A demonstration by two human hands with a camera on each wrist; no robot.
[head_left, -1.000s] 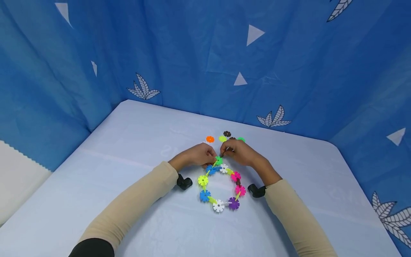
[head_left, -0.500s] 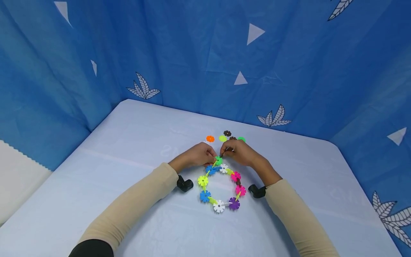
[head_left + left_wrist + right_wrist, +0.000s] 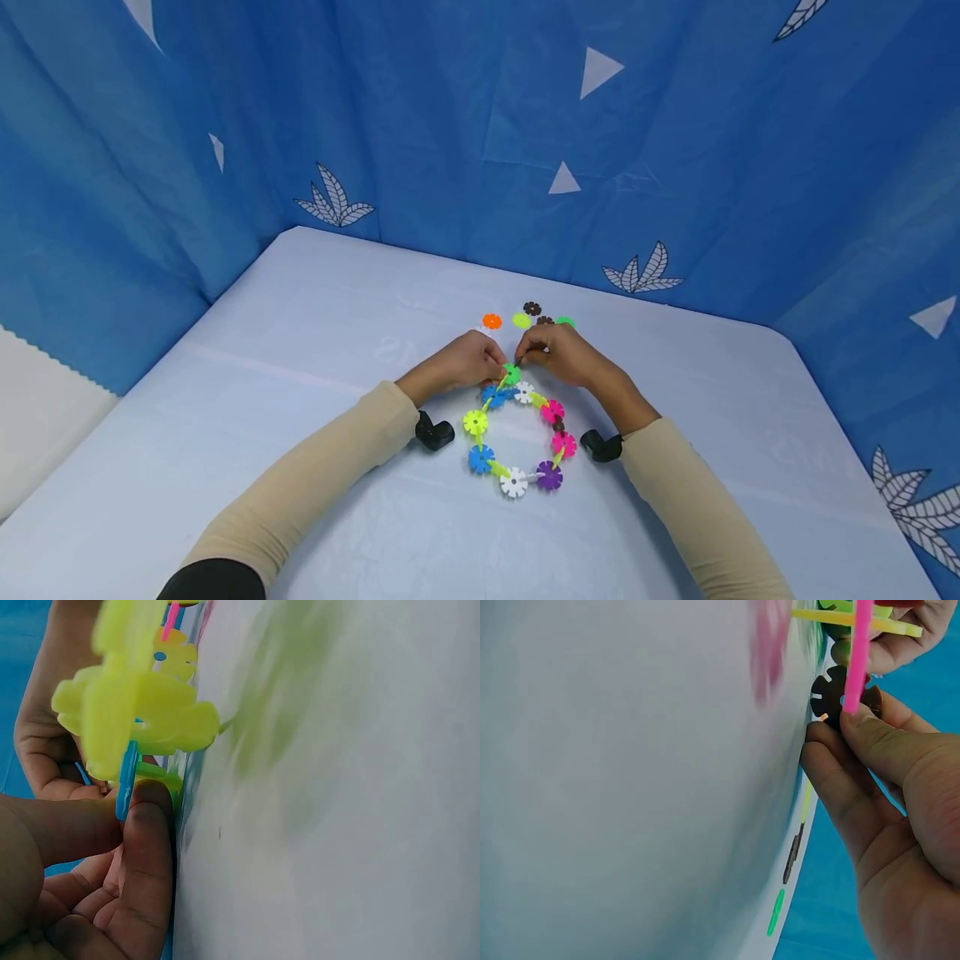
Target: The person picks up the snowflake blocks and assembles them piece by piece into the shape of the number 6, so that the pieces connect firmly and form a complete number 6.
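A ring of interlocking notched plastic discs lies on the white table, with yellow point(image 3: 476, 422), blue point(image 3: 481, 459), white point(image 3: 513, 482), purple point(image 3: 549, 476) and pink discs point(image 3: 564, 444) among them. At its far side, my left hand point(image 3: 467, 360) pinches the ring by the green disc point(image 3: 512, 374). A blue disc point(image 3: 127, 780), seen edge-on in the left wrist view, partly covers those fingertips. Facing it, my right hand point(image 3: 558, 354) pinches a dark brown disc point(image 3: 829, 694) between thumb and fingers, against the green one. Whether their notches interlock is hidden.
Loose discs lie beyond the hands: orange point(image 3: 492, 321), yellow-green point(image 3: 521, 320), brown point(image 3: 532, 308) and green point(image 3: 566, 322). Black wrist-worn pieces sit by the left point(image 3: 435, 432) and right point(image 3: 602, 447) sleeves. A blue patterned curtain point(image 3: 465, 125) stands behind the table point(image 3: 300, 317).
Both hands stay in nearly the same place with the same grips. The head view has shifted slightly, and the ring has barely moved.
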